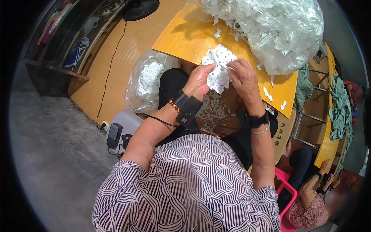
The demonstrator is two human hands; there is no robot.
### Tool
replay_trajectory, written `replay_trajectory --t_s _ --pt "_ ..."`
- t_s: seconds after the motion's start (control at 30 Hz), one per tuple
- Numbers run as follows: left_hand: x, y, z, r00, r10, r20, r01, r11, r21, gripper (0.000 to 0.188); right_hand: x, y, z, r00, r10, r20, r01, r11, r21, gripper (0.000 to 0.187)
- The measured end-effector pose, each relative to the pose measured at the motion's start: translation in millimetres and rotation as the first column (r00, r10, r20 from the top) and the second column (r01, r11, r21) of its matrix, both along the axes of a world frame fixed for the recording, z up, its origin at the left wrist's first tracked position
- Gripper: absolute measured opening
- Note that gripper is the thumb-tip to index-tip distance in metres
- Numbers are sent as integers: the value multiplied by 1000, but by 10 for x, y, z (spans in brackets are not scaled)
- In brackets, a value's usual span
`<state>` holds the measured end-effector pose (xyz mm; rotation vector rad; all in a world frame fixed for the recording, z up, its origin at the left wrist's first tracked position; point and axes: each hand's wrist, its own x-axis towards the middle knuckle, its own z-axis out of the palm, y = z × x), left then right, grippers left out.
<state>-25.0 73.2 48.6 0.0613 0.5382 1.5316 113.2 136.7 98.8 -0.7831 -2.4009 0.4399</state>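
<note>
A thin white sheet [218, 80] dotted with dark spots or holes hangs at the near edge of the wooden table. Its left side is pinched between the thumb and fingers of my left hand [198, 81]. My right hand [246, 80] is at the sheet's right side, fingers curled and thumb against fingertips. A small white bit seems to be between them, though blur hides whether it is still joined to the sheet. Small white scraps [268, 94] lie on the table to the right of my right hand.
A large clear bag of white scraps [284, 34] stands on the yellow table [181, 38]. Left of my knee is an open plastic bag with spotted white pieces [150, 79]. Scraps [213, 110] litter the area below my hands. A person [309, 205] sits at right beside a pink chair [286, 181].
</note>
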Motion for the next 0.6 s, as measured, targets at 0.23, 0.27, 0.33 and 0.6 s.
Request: replay_trajectory --t_s 0.23,0.27,0.33,0.6 --pt "-241 -229 -158 999 47 -1 -47 999 8 33 26 231 -220 915 -180 362 76 956 283 13" --pt "-289 -288 -125 999 48 -14 -48 999 -8 34 61 288 -265 916 -175 361 75 959 275 13" --pt "-363 -350 -130 997 59 -56 -59 998 -7 35 118 420 -319 918 -247 311 120 919 376 13" --pt "-378 -325 -207 985 109 137 -117 992 49 40 208 587 -269 881 -300 367 178 927 331 15"
